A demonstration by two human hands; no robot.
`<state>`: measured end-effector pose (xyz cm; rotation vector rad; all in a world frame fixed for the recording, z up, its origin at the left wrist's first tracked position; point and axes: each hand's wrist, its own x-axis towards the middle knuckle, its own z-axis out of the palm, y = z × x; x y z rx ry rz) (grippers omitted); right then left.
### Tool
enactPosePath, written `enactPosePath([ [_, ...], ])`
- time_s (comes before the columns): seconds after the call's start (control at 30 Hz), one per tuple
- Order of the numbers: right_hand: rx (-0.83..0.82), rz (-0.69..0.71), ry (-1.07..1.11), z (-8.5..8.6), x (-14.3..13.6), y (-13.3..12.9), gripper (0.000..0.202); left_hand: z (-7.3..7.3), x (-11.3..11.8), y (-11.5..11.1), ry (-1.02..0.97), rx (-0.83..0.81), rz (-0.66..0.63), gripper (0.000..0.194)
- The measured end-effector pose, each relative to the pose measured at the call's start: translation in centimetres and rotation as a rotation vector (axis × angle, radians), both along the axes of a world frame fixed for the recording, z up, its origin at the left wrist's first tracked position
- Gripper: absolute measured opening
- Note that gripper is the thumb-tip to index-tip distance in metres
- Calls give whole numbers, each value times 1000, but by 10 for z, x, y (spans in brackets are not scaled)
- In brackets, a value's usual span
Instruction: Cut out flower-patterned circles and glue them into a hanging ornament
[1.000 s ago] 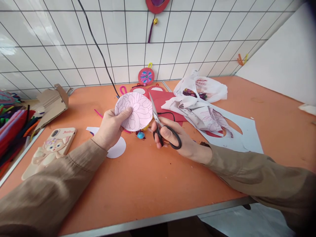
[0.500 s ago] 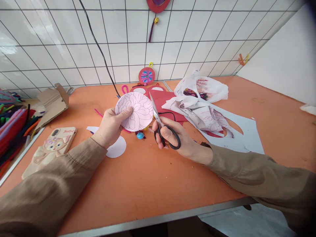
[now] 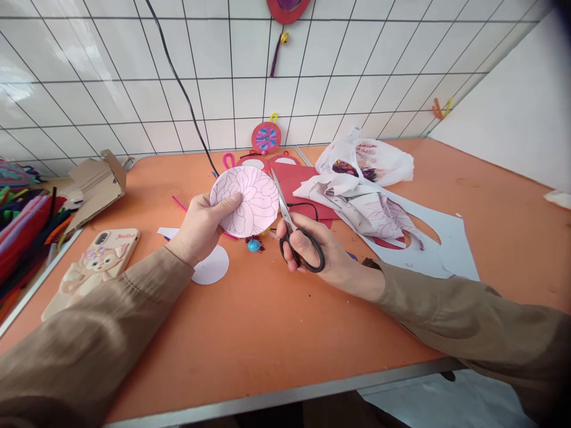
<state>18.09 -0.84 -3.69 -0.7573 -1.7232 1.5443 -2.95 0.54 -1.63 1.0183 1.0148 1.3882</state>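
A round pink disc (image 3: 256, 208) with a petal line drawing is pinched in my left hand (image 3: 203, 229), thumb on its face and the other fingers behind. My right hand (image 3: 319, 246) has its fingers through the black handles of the scissors (image 3: 286, 214). The blades point up and away, close beside the disc's right edge. Below the disc, a white paper circle (image 3: 212, 266) lies on the orange table (image 3: 250, 333), partly behind my left wrist. Near it is a blue bead (image 3: 254, 245).
Crumpled patterned cloth (image 3: 357, 202) and a white plastic bag (image 3: 388, 160) lie right of red paper (image 3: 292, 178). A phone (image 3: 96, 261), cardboard (image 3: 98, 184) and colourful pipe cleaners (image 3: 27, 232) are at the left. A decorated disc (image 3: 266, 138) leans against the tiled wall.
The scissor handles look slightly closer together. Both hands otherwise keep nearly the same position, and the whole view has shifted very slightly.
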Motion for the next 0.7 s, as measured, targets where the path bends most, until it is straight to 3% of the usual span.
enactPosePath([
  [0.17, -8, -10, 0, 3, -1, 0, 51, 2, -1, 0, 29, -1, -20, 34],
  [0.33, 37, -60, 66, -5, 0, -2, 48, 1, -1, -1, 20, 2, -2, 36],
  [0.43, 86, -16, 113, -7, 2, -1, 48, 1, -2, 0, 12, 8, 24, 35],
  [0.57, 163, 184, 38, 12, 15, 11, 51, 5, -6, 2, 3, 29, 41, 31],
  [0.7, 181, 392, -255, 42, 39, 27, 41, 15, -11, 4, 39, 25, 0, 28],
])
